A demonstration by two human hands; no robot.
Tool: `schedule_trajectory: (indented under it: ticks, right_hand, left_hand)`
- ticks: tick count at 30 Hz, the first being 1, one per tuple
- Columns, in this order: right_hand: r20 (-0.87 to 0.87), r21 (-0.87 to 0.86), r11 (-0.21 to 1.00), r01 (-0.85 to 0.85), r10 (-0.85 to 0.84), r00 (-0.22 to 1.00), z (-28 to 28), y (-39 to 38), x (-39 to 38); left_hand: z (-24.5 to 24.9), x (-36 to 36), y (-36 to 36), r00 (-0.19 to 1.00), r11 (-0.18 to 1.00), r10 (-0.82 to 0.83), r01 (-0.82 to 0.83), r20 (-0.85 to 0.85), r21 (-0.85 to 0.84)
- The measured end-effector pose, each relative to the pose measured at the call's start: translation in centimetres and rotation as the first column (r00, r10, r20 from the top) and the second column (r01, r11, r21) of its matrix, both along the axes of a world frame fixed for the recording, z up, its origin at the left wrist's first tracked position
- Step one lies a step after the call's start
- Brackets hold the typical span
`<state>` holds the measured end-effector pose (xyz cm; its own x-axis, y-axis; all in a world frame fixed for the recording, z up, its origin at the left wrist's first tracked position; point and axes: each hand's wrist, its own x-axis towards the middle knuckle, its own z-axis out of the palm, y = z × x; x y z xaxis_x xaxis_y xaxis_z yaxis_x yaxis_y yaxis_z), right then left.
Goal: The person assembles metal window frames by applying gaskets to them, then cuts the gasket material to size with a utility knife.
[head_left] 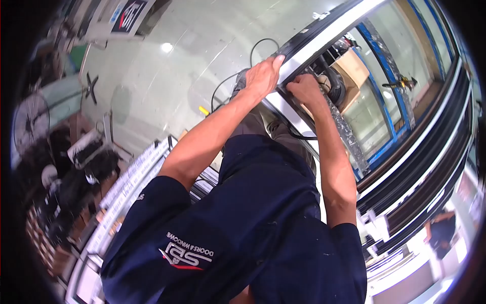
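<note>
Floor fan [30, 121] at far left; stacked profiles [132, 175] beside the person's left arm. Black cable [263, 43] loops on the floor above the hands. Left hand [262, 77]: grip closed over the outer edge of the window frame [335, 25], fingertips on its black rail. The frame runs diagonally from centre to upper right. Right hand [306, 89]: just beside the left, fingers curled against the same rail; cannot tell whether it holds anything. Cardboard box [354, 68] and yellow tool [401, 81] show inside the frame. A second person [441, 230] at lower right.
</note>
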<state>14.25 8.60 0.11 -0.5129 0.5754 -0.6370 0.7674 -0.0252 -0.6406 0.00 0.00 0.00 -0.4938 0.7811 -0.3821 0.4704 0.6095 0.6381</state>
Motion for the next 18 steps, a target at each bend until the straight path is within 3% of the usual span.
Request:
schedule_trajectory:
  ticks: [2, 3, 5, 6, 9, 18]
  right_hand:
    - [0.028, 0.074, 0.996, 0.041, -0.043, 0.999, -1.2, -1.4, 0.1]
    - [0.135, 0.065, 0.996, 0.056, -0.064, 0.989, 1.0, -0.4, 1.0]
    - [0.171, 0.019, 0.998, 0.065, -0.067, 0.983, 2.5, -1.5, -0.7]
    - [0.263, 0.018, 1.000, -0.011, 0.006, 0.965, 2.6, -0.7, -2.2]
    - [0.324, 0.001, 0.997, 0.082, -0.078, 0.943, 3.2, -0.8, -2.9]
    - [0.361, 0.129, 0.978, 0.165, -0.201, 0.911, 3.1, -1.9, -2.9]
  left_hand:
    - [-1.1, -0.5, -0.5, 0.993, 0.993, -0.117, 0.116, -0.017, -0.037]
    - [-0.7, 0.4, 0.7, 0.980, 0.982, -0.186, 0.187, 0.072, -0.010]
    - [-0.6, -1.4, 0.1, 0.963, 0.968, -0.250, 0.248, 0.101, 0.029]
    - [-0.2, -2.5, 1.1, 0.955, 0.956, -0.291, 0.292, 0.054, -0.003]
    - [-0.6, -3.5, 1.5, 0.933, 0.935, -0.355, 0.355, 0.061, 0.004]
    - [-0.3, -6.2, 3.3, 0.844, 0.857, -0.494, 0.513, 0.210, -0.048]
